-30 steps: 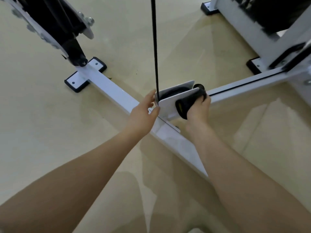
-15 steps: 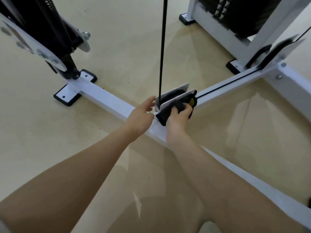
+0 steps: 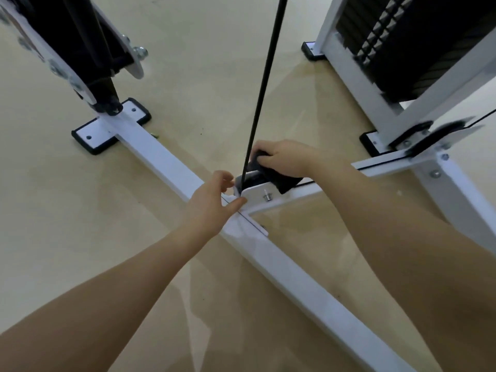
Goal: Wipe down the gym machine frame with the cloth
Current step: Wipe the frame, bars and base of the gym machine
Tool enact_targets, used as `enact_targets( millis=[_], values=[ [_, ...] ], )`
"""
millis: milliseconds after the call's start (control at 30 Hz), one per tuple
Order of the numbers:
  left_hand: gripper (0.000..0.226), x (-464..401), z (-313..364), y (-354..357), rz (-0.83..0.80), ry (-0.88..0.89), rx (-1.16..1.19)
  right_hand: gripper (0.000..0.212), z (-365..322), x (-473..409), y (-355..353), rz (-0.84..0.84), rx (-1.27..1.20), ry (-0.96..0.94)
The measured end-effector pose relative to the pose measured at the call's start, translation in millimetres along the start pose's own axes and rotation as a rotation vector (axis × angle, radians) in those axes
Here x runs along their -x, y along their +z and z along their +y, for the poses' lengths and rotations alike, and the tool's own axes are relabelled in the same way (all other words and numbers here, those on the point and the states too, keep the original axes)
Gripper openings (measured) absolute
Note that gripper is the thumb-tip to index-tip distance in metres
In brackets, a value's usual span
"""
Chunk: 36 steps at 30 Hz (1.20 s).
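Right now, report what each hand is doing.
Left hand: open, fingertips touching the white pulley bracket.
Right hand: closed, gripping the black cloth on the bracket's top.

Glossy beige floor (faint reflections) and a small dark speck

I can see only part of the black cloth: my right hand covers its upper part, and how far it wraps behind the pulley bracket I cannot tell. The pulley between the bracket plates is mostly hidden. The cable, weight stack and frame run off the edges
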<state>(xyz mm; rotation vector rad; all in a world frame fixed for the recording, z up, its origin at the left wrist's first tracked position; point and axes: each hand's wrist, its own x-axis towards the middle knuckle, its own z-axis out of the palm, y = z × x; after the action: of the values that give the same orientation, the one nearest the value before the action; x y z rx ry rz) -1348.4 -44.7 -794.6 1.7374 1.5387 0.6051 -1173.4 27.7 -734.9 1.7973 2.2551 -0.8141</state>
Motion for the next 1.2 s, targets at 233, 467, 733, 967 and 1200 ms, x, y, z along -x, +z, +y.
enact_targets(
  millis=[233,467,733,967,1200],
  values=[
    [0.049,11.2,-6.0,-11.3,0.049,-0.022,-0.028,0.029,-13.0,12.2,19.2,0.029,-0.212,-0.128],
    [0.055,19.7,-18.9,-27.9,-0.07,0.044,-0.146,0.023,10.7,33.4,27.4,0.28,-0.1,-0.017],
    [0.05,14.9,-48.5,-66.3,-0.266,0.082,-0.416,0.021,-70.7,100.6,132.3,0.739,-0.509,0.197],
    [0.065,-6.5,-102.1,-87.5,-0.461,0.049,-0.444,0.023,-137.7,30.2,140.1,0.559,-0.641,0.31],
    [0.075,-37.9,-132.8,-109.4,-0.34,0.036,-0.425,0.032,-145.6,-36.8,124.2,0.705,0.091,0.041]
  ],
)
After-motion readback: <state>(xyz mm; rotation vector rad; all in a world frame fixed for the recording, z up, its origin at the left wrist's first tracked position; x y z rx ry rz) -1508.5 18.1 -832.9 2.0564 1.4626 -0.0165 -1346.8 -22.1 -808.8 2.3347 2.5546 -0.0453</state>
